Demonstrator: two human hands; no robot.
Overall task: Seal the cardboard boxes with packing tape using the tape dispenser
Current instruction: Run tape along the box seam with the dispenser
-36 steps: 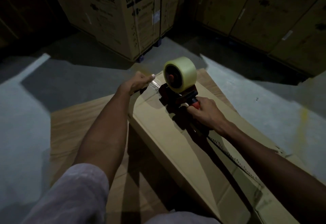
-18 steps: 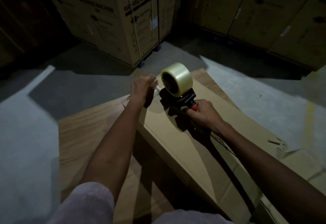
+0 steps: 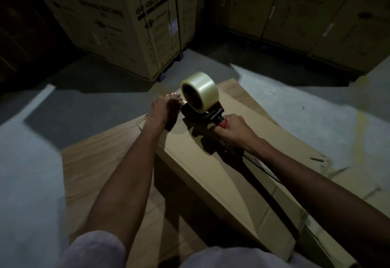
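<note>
Right hand (image 3: 236,133) gripped the red handle of the tape dispenser (image 3: 202,107) at the far end of the long cardboard box (image 3: 221,172), left hand (image 3: 166,109) (fingers curled on the loose tape end) had shifted nearer the roll since half a second before, dispenser barely moved.

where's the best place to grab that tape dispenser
By its orange-red handle, coming from the near end, as the right hand does now: the handle sticks out toward the person, while the tape roll and the blade end face away.
</note>
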